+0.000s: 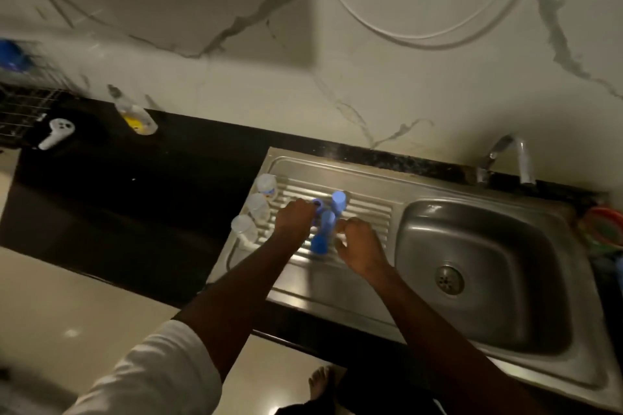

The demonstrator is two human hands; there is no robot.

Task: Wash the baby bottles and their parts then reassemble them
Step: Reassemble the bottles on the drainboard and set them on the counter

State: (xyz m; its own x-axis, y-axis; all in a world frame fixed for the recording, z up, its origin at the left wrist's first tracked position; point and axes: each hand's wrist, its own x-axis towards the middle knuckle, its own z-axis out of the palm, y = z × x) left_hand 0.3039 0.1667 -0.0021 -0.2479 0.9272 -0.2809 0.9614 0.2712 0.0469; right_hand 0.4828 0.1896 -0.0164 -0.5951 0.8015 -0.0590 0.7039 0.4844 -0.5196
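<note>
No writing or brand can be read anywhere; the picture is dim and soft. On the ribbed steel drainboard (367, 216), left of the sink basin (485, 266), three clear bottle bodies (258, 205) stand in a row along the board's 9 o'clock edge; whether anything is in them cannot be told. Two blue pieces stand near the board's middle: a tall blue stack (322, 232) and a blue cap (338, 201) just beyond it at 1 o'clock. The left hand (294, 217) has its fingers closed round a small blue ring (317, 203) just left of the stack. The right hand (359, 248) sits at the stack's 3 o'clock, fingers curled close to it; whether they grip anything cannot be told. The basin looks dry and bare, with the tap (512, 158) at its 12 o'clock. On the dark tabletop (151, 185), far off at 10 o'clock, a clear container with something yellow inside (136, 118) stands by the wall.
</note>
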